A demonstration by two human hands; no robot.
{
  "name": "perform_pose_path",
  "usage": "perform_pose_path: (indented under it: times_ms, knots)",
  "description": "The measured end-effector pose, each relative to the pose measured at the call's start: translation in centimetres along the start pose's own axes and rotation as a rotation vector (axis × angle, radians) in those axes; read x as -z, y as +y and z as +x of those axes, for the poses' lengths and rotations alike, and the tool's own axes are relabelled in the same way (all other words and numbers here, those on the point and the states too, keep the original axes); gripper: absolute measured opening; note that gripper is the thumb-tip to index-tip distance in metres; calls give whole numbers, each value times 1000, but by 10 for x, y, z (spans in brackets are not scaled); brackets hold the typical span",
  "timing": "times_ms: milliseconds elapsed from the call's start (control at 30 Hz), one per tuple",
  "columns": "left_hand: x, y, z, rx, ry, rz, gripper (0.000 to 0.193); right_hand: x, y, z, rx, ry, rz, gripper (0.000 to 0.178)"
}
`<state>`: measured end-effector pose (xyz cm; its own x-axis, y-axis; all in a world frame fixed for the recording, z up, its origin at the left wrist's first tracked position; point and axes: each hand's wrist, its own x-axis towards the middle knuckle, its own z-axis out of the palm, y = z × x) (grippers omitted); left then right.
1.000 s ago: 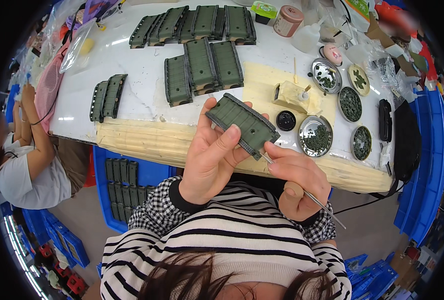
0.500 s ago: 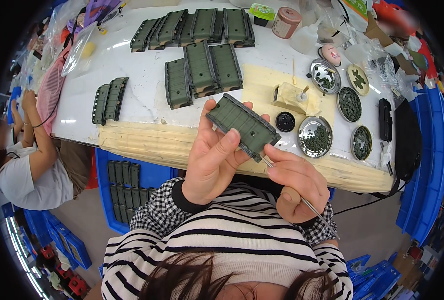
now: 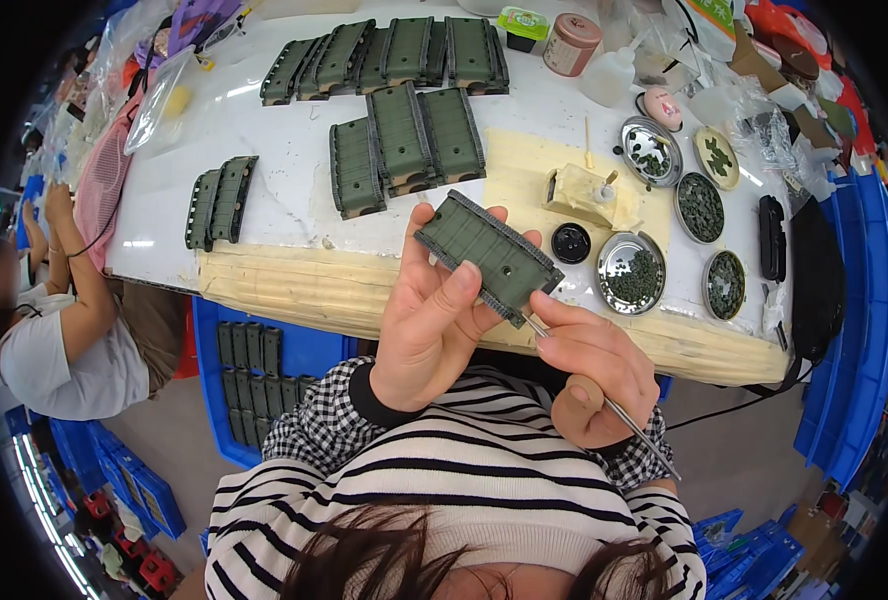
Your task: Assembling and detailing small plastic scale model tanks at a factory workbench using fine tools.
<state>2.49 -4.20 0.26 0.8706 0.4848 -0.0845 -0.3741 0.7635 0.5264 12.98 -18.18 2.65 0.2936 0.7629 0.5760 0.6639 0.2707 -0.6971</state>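
My left hand (image 3: 414, 340) is closed on a green ridged part (image 3: 489, 250), a shallow trough-like piece with dark toothed edges and a small round hole near one end. It is held tilted above the table's front edge, thumb on its near side. In my right hand (image 3: 604, 370) is a slim metal rod-like tool (image 3: 636, 428); whether it is tweezers or a pick I cannot tell. The tool's tip is at the part's lower right corner, and my right fingertips are against that end. A tan wrap covers my right thumb.
Similar green parts stand in groups on the white table (image 3: 274, 190). To the right are round dishes of small green pieces, including a metal dish (image 3: 604, 290), and a black pot (image 3: 571, 243). A blue bin (image 3: 314, 330) with more parts lies below. A person (image 3: 74, 340) is at left.
The green part has turned and shifted very slightly in my left hand. My right hand and the metal tool stay at its corner, almost unmoved.
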Motion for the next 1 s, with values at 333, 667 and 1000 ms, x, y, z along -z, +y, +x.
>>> perform_pose_path:
  times_ms: [333,667,1000]
  knots:
    - [1,8,4,127,100,-58,41,-6,8,-11,-89,295,376,48]
    - [-13,25,26,303,254,-413,51,-11,6,-12,-94,347,249,49]
    - [-16,23,26,277,199,-351,55,-9,7,-10,-35,268,231,42]
